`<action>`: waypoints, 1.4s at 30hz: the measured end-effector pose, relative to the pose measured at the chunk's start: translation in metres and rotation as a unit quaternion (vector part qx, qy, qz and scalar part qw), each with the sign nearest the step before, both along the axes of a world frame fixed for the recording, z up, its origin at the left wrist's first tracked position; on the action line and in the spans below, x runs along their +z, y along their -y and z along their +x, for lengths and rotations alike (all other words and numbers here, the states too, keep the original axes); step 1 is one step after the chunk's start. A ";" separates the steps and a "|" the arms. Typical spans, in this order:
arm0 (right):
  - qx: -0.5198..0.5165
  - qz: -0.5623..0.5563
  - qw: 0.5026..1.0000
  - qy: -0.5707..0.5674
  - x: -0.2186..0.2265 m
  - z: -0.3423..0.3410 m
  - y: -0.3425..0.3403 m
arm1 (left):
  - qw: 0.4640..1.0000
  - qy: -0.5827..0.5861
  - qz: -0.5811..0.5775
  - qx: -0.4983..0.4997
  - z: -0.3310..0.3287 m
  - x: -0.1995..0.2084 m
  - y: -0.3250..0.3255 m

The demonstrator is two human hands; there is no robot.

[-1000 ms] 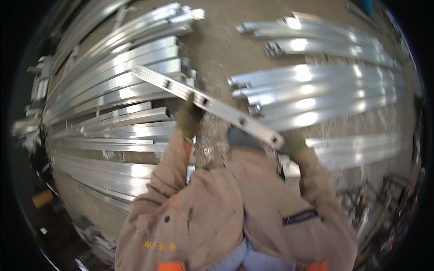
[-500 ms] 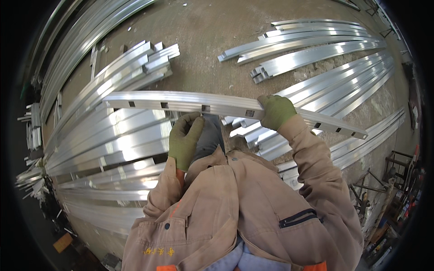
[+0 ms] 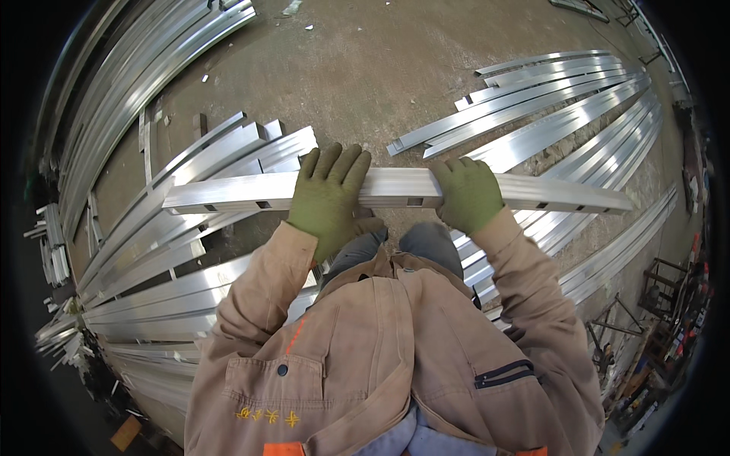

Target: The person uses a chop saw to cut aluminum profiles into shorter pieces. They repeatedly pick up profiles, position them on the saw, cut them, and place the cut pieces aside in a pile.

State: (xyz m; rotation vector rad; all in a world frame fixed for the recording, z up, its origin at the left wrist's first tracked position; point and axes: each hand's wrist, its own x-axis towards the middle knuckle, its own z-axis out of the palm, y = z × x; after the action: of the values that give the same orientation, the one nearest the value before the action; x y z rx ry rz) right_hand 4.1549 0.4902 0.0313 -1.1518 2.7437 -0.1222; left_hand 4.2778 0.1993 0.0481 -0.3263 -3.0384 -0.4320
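A long silver aluminium profile (image 3: 399, 182) lies crosswise in front of me, with square holes along its near side. Round it, right of the middle, my right hand (image 3: 469, 195) in a green glove is closed. My left hand (image 3: 327, 199), gloved alike, lies over the bar left of the middle. Its fingers stretch flat across the top and past the far edge, slightly apart, while the thumb shows below the near edge.
Stacked aluminium profiles (image 3: 163, 292) spread out on the left, and more profiles (image 3: 532, 144) lie to the right. Another long bundle (image 3: 144, 83) runs along the far left. At the right edge stands a dark metal frame (image 3: 663, 287). Small scraps dot the brown floor (image 3: 334, 76).
My left hand has risen from below the profile, opening from a pinch to lie across it. The bar has turned nearer level. My right hand keeps its hold.
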 end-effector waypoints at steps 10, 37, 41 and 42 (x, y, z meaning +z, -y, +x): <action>0.009 0.085 0.957 0.279 0.049 -0.224 0.104 | 0.996 0.017 -0.080 -0.030 -0.192 0.001 0.092; 0.044 0.106 0.876 0.469 0.004 -1.076 0.300 | 0.968 0.242 -0.060 0.027 -1.027 0.015 0.273; 0.022 0.098 0.867 0.488 0.006 -1.155 0.315 | 0.969 0.244 -0.044 0.015 -1.119 0.020 0.296; 0.017 0.093 0.867 0.489 0.004 -1.174 0.319 | 0.968 0.249 -0.040 0.014 -1.143 0.020 0.302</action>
State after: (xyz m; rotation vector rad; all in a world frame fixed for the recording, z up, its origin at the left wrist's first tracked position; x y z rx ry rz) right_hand 2.9813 0.1714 0.0355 -0.7601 1.7794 -0.3249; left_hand 3.1349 -0.1030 0.0679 -0.2003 -3.5522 -0.4496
